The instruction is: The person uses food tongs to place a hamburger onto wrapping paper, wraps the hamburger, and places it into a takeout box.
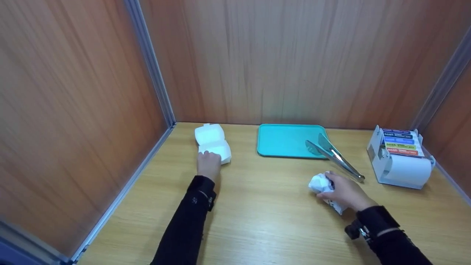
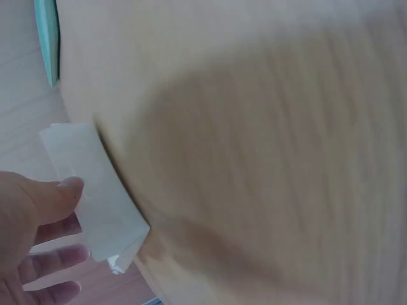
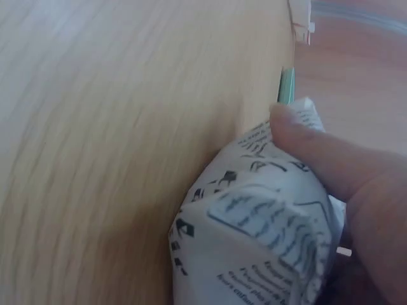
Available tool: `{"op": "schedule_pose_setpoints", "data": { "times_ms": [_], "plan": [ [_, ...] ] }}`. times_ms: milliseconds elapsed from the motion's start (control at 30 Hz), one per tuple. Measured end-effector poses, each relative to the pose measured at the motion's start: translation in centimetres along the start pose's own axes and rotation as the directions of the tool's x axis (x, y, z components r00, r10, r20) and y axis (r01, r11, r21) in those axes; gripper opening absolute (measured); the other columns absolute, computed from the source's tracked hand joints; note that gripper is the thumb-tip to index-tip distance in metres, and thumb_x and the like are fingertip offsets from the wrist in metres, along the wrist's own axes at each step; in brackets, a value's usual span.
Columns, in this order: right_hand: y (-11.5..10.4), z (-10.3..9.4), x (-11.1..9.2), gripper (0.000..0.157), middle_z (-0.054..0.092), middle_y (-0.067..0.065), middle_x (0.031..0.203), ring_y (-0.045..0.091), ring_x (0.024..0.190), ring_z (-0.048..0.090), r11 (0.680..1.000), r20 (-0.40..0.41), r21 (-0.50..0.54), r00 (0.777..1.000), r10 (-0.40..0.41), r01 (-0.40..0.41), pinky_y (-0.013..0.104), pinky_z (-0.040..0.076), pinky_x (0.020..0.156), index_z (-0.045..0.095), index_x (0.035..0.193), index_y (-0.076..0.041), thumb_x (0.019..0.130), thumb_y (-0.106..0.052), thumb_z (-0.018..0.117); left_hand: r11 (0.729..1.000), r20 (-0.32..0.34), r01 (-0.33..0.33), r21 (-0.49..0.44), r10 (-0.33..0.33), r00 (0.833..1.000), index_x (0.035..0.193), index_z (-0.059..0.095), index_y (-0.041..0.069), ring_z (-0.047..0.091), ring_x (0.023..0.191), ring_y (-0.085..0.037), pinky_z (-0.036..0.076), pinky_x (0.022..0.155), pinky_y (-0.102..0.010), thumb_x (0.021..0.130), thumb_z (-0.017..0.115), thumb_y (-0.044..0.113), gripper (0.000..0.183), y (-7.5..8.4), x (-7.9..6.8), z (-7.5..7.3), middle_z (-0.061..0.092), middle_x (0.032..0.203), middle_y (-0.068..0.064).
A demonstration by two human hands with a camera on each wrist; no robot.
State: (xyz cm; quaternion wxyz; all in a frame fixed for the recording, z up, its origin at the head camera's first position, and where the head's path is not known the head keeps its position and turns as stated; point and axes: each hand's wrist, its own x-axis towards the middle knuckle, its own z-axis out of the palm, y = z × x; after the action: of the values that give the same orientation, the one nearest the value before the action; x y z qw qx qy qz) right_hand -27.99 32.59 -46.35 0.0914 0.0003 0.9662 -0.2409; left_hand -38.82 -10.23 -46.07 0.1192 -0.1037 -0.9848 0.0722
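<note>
A white clamshell takeout box (image 1: 210,134) lies with its lid folded back at the back left of the table. My left hand (image 1: 209,163) is at its near edge. In the left wrist view the thumb lies on the outer wall of the box (image 2: 105,190), with the index finger behind that wall and the other fingers beside it. On the right, my right hand (image 1: 344,189) grips a crumpled paper-wrapped bundle (image 1: 320,183), low over the table or on it. Dark print covers the white wrapper (image 3: 254,241). What is inside it is hidden.
A turquoise tray (image 1: 283,140) lies by the back wall. Metal tongs (image 1: 336,156) rest across its right corner. To the right stands a white dispenser (image 1: 401,158) with a roll and coloured label strips. Wooden panels (image 1: 279,62) enclose the table on three sides.
</note>
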Motion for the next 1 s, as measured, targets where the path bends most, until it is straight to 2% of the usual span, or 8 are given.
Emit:
{"op": "schedule_pose_setpoints", "data": {
  "times_ms": [200,333,400,500,600,700,833,1000],
  "plan": [
    [1.0,0.0,-0.4,0.110,0.022,0.031,0.170,0.058,0.153,0.023,1.000,-0.025,0.021,1.000,-0.014,0.015,0.074,0.023,0.120,0.027,0.167,-0.001,0.089,-0.054,0.084,1.000,0.019,0.018,0.025,-0.018,1.000,0.106,0.080,0.008,0.067,0.097,-0.029,0.052,0.093,-0.046,0.097,0.069,0.003,0.015,0.9,0.0,0.2,0.076,0.100,-0.009],
    [1.1,0.4,-0.7,0.107,0.029,0.036,0.163,0.059,0.149,0.029,0.999,-0.102,0.030,0.995,-0.011,0.014,0.075,0.026,0.118,0.035,0.164,0.001,0.086,-0.051,0.087,1.000,-0.018,-0.015,0.013,0.015,1.000,0.104,0.080,0.008,0.067,0.095,-0.030,0.053,0.091,-0.046,0.094,0.072,0.002,0.014,1.2,-0.3,0.2,0.076,0.098,-0.009],
    [1.1,0.5,-0.9,0.104,0.035,0.038,0.158,0.059,0.146,0.033,1.000,-0.148,0.000,0.988,-0.031,0.031,0.075,0.029,0.117,0.040,0.160,0.003,0.085,-0.050,0.089,1.000,-0.044,-0.028,0.008,0.028,0.999,0.101,0.081,0.008,0.067,0.093,-0.031,0.054,0.089,-0.045,0.093,0.072,0.001,0.014,1.3,-0.5,0.2,0.077,0.096,-0.010],
    [1.1,0.6,-1.2,0.100,0.045,0.036,0.155,0.058,0.142,0.041,0.996,-0.200,-0.066,0.977,-0.071,0.059,0.073,0.033,0.115,0.046,0.157,0.004,0.084,-0.049,0.090,0.999,-0.045,-0.041,0.002,0.041,0.998,0.100,0.080,0.008,0.068,0.092,-0.031,0.054,0.087,-0.045,0.090,0.074,0.000,0.014,1.4,-1.0,0.2,0.076,0.095,-0.010],
    [1.0,0.5,-1.5,0.101,0.051,0.036,0.152,0.056,0.140,0.046,0.993,-0.223,-0.101,0.971,-0.090,0.068,0.072,0.034,0.115,0.046,0.156,0.006,0.084,-0.047,0.091,0.998,-0.022,-0.057,-0.002,0.057,0.998,0.101,0.080,0.008,0.067,0.092,-0.030,0.054,0.087,-0.045,0.088,0.076,0.001,0.015,1.6,-1.6,0.1,0.076,0.096,-0.010],
    [0.7,0.6,-1.4,0.099,0.054,0.037,0.147,0.053,0.135,0.052,0.996,-0.219,-0.077,0.974,-0.064,0.048,0.070,0.037,0.114,0.047,0.153,0.011,0.084,-0.044,0.092,0.996,-0.028,-0.089,0.001,0.089,0.996,0.100,0.080,0.008,0.067,0.089,-0.030,0.055,0.087,-0.044,0.089,0.075,0.001,0.014,1.8,-2.4,0.1,0.076,0.094,-0.009],
    [0.7,0.7,-1.4,0.096,0.057,0.039,0.140,0.051,0.129,0.057,0.999,-0.213,-0.039,0.977,-0.019,0.011,0.069,0.041,0.111,0.049,0.147,0.016,0.083,-0.042,0.093,0.987,-0.095,-0.156,0.045,0.160,0.983,0.093,0.081,0.009,0.067,0.084,-0.028,0.056,0.080,-0.041,0.090,0.074,0.002,0.010,2.6,-3.6,-0.1,0.076,0.086,-0.007],
    [0.8,0.7,-1.3,0.100,0.053,0.040,0.146,0.054,0.136,0.052,1.000,-0.200,-0.030,0.980,-0.002,-0.004,0.069,0.039,0.113,0.046,0.151,0.015,0.084,-0.043,0.092,0.967,-0.171,-0.237,0.091,0.249,0.953,0.087,0.082,0.012,0.066,0.078,-0.024,0.055,0.074,-0.037,0.086,0.078,0.006,0.007,4.3,-5.0,-0.6,0.074,0.078,-0.004]
  ]
}}
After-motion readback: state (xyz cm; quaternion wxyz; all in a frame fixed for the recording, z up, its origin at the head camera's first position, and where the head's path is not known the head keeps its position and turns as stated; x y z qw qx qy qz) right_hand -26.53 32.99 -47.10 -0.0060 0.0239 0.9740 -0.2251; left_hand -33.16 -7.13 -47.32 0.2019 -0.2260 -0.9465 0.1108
